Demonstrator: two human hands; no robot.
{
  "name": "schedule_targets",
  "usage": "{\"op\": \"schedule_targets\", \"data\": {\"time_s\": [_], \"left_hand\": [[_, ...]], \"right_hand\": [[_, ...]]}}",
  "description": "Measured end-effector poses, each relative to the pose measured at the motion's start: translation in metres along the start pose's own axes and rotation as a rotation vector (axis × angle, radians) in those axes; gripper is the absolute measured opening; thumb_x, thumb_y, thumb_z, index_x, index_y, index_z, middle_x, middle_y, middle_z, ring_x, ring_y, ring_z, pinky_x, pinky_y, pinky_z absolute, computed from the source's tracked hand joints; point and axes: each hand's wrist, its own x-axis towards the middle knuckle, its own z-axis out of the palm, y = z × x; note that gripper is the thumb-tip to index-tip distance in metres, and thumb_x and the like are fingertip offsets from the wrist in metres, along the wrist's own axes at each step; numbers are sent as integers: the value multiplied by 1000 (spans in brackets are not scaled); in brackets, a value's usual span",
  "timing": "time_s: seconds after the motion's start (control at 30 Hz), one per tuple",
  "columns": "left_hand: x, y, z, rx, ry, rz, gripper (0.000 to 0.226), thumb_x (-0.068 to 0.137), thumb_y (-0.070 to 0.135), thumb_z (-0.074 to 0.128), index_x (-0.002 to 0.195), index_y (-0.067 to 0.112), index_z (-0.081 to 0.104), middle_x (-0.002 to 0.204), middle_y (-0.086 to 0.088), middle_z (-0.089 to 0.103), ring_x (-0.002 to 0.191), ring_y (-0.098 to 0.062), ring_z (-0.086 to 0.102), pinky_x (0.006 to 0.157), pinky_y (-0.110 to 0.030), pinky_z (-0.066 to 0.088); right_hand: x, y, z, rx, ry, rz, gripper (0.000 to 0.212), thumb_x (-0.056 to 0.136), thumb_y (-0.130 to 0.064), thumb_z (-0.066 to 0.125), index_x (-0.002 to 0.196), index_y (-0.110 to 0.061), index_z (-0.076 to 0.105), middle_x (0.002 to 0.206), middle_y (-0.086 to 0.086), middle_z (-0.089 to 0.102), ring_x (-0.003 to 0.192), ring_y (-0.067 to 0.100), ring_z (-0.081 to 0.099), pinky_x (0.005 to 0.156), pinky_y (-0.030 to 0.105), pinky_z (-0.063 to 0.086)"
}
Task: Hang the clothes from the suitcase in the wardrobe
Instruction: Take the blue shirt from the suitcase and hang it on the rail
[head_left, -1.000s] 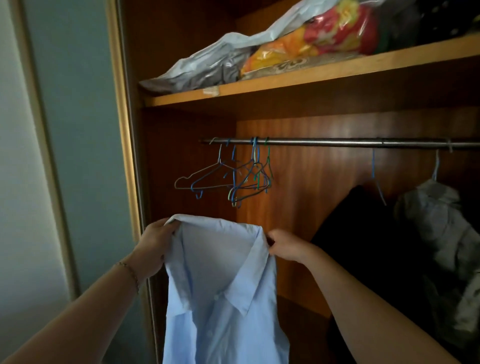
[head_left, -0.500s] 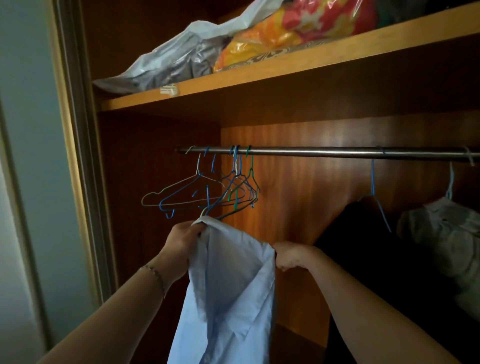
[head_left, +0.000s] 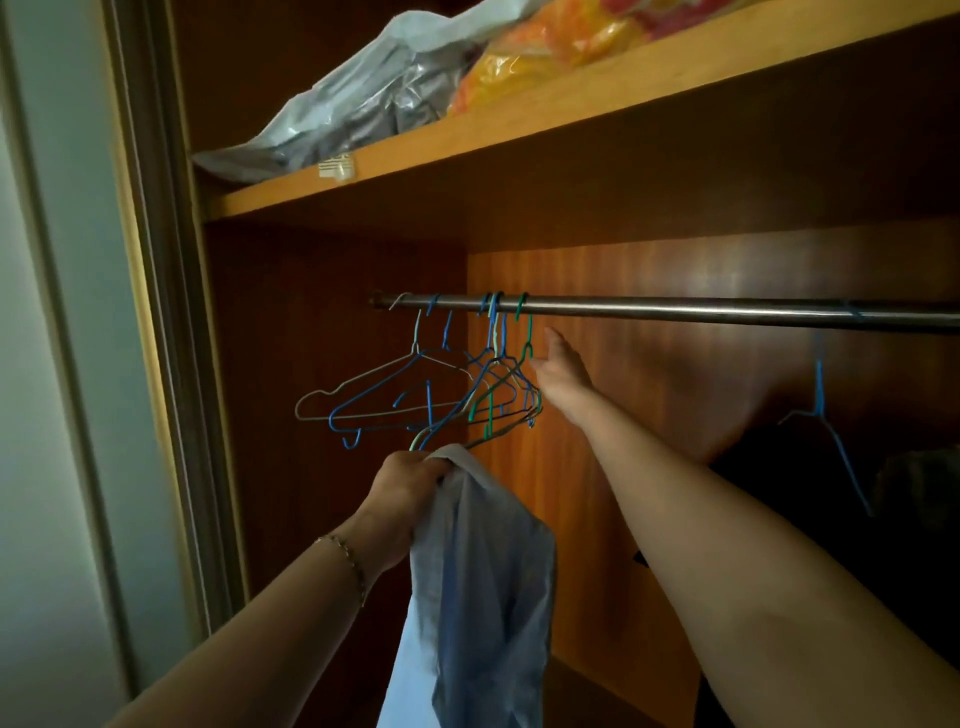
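Wardrobe rail (head_left: 727, 312) bunches wire hangers (head_left: 452, 384), seemingly tangled, beside bagged shelf (head_left: 571, 98).

The person is showing two bare forearms (no sleeves in view) and is wearing a thin beaded bracelet (head_left: 345, 555) on the left wrist.

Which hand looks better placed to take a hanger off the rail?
The right hand: it's empty, open and reaching beside the green wire hanger. The left hand grips the light blue shirt.
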Motion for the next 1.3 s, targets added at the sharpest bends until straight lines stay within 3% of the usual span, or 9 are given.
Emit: {"op": "schedule_targets", "data": {"time_s": [0.1,0.23,0.3,0.37,0.43,0.63,0.8,1.07,1.3], "left_hand": [[6,1,3,21,20,-10,19,94,19,55,88,5,67,88,-15,69,84,-30,67,75,-39,56],[11,6,9,33,32,-14,18,94,19,56,88,6,67,90,-16,69,84,-30,66,76,-40,56],[13,9,13,34,30,0,19,93,19,57,91,3,68,93,-19,70,87,-33,67,79,-43,56],[15,13,17,31,29,23,20,92,16,57,89,-1,68,94,-22,70,91,-37,67,82,-45,54],[17,18,22,30,22,37,19,92,15,57,85,2,69,95,-22,70,92,-37,67,83,-46,54],[26,30,28,15,10,57,16,91,14,57,84,6,68,91,-18,70,89,-33,66,83,-44,54],[30,25,30,8,7,44,17,92,17,56,78,15,67,90,-14,70,89,-31,67,85,-44,56],[32,24,30,0,1,57,18,93,12,55,81,13,68,94,-18,71,92,-33,67,88,-46,55],[20,14,22,-48,-11,65,18,94,8,52,95,-1,68,98,-23,70,95,-38,66,90,-50,53]], "right_hand": [[12,-3,12,-8,-51,13,61,95,-5,42,150,-24,22,146,7,43,125,27,50,91,25,41],[23,2,22,-72,-56,16,66,89,-6,47,147,-29,24,134,5,54,117,29,55,98,41,47],[30,6,23,-119,-40,-3,52,90,-11,50,139,-22,36,125,8,58,112,32,58,96,43,48],[35,8,21,-178,-3,-53,23,93,-15,46,116,-13,50,114,14,61,104,35,60,87,40,49],[38,10,17,-209,2,-84,19,97,-17,43,106,-7,57,112,17,62,103,35,59,83,36,46],[50,16,11,-157,-23,-71,26,99,-24,43,107,-6,60,105,17,65,97,34,62,78,33,46],[55,12,4,-149,2,-46,27,100,-26,42,110,-8,60,118,15,60,108,31,57,78,27,34],[44,30,3,-105,2,85,29,100,-25,40,105,-9,64,119,16,62,108,32,58,86,31,43],[2,55,2,-95,-61,120,30,101,-24,42,112,-8,64,118,15,63,107,31,58,77,28,39]]}}
